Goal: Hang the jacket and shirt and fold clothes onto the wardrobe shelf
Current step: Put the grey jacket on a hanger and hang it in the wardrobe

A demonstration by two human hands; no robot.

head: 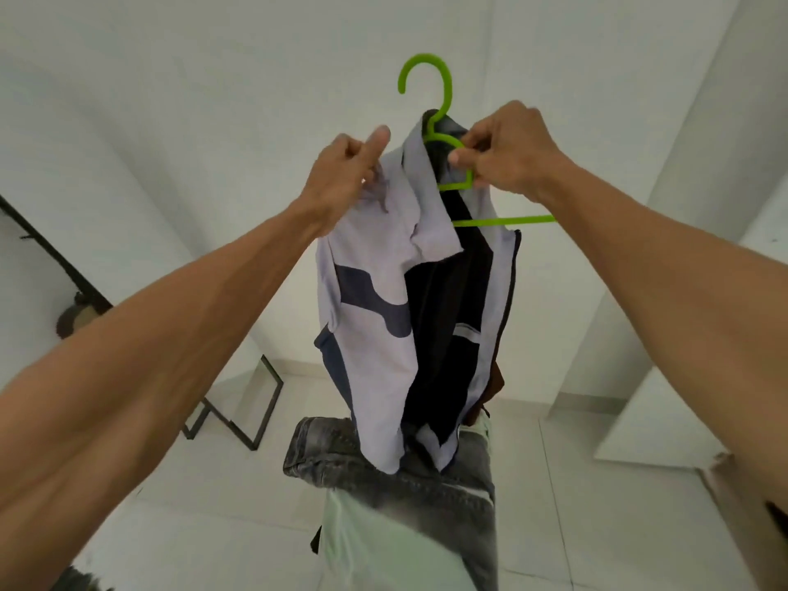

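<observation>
Both forearms (170, 343) reach up: left hand (345, 170) grips the shoulder of the pale grey-and-navy jacket (375, 292), right hand (514, 157) pinches the green plastic hanger (503, 221). Jacket hangs straight down between them; hanger's right arm is bare.

A home room: white walls (128, 121), tiled floor (567, 471), heaped clothes (383, 475).

One head-worn camera looks forward and down, close over the hands (430, 164).

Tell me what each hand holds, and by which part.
Left hand grips the jacket at its shoulder edge; right hand pinches the green hanger on its arm below the hook.
</observation>
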